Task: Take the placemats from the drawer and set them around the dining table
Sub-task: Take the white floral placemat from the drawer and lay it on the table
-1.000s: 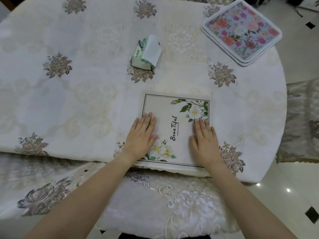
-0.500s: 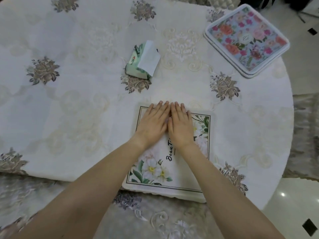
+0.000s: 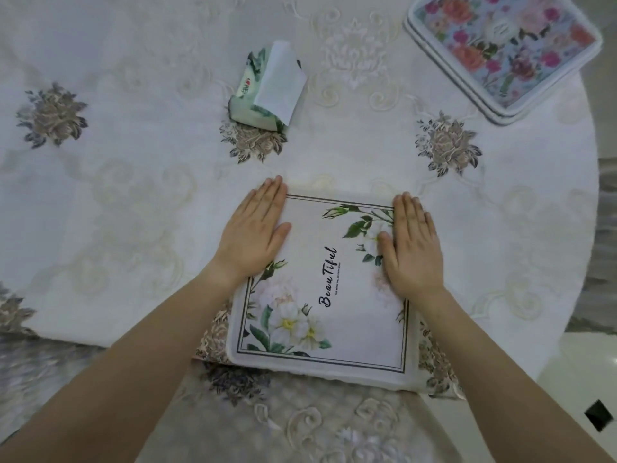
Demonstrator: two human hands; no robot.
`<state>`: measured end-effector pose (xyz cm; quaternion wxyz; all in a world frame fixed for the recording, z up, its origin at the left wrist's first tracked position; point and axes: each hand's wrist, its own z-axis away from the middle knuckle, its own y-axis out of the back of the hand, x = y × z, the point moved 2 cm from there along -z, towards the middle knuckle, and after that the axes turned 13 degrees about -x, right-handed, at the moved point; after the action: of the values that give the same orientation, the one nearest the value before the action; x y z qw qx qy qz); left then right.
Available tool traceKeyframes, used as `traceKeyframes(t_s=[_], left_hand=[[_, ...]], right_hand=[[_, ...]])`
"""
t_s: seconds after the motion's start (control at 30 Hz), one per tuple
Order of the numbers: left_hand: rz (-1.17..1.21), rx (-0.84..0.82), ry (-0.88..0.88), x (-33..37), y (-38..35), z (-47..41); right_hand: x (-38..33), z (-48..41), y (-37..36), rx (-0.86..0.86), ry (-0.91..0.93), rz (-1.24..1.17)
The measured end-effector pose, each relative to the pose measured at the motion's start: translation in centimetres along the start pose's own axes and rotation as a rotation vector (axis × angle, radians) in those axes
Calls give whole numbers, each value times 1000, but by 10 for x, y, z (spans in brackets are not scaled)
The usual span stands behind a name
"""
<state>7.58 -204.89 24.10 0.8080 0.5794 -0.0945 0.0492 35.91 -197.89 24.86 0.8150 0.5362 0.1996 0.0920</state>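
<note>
Head view, placemat being smoothed at the near place setting. Half a second earlier both hands lay side by side at the middle of the far edge of the placemat (image 3: 325,285); they have since swept apart, so that the left hand (image 3: 255,228) now covers the far left corner and the right hand (image 3: 412,243) rests along the right border. The spread suggests a flattening stroke nearing its end, with this mat probably as good as laid. The fingers of each hand are extended and pressed together, palms down, gripping nothing; they merely bear on the mat's surface, and the left fingertips (image 3: 275,185) reach just past the mat onto the tablecloth (image 3: 133,182). The mat, white with printed flowers and a dark line border, lies flat on the round tabletop, its near edge at or slightly over the table's rim; the wide-angle distortion makes the exact overhang hard to judge. A stack of flowered mats (image 3: 504,48) sits at the far right of the tabletop, apparently two or more, awaiting other seats. A tissue pack (image 3: 267,88) stands near the centre, well apart from both. No drawer is in view.
</note>
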Motion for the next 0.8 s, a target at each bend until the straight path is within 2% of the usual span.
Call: traceKeyframes(t_s=[0.13,0.33,0.43,0.5,0.6,0.8], left_hand=[[14,11,0,-9,-7,-1],[-60,-88,56,2,17,6],[-54,-20,46,21,25,32],[-9,22,-41,50,8,64],[34,-17,-113,91,-29,94],[-3,-91,-109,94,-52,95]], right_hand=[[9,-2,-8,34,9,-30],[-4,4,10,-19,-63,28],[-30,33,14,64,-127,-98],[-63,65,-3,57,-46,-146],[-101,97,-38,-48,72,-127],[-96,92,-64,-58,59,-65]])
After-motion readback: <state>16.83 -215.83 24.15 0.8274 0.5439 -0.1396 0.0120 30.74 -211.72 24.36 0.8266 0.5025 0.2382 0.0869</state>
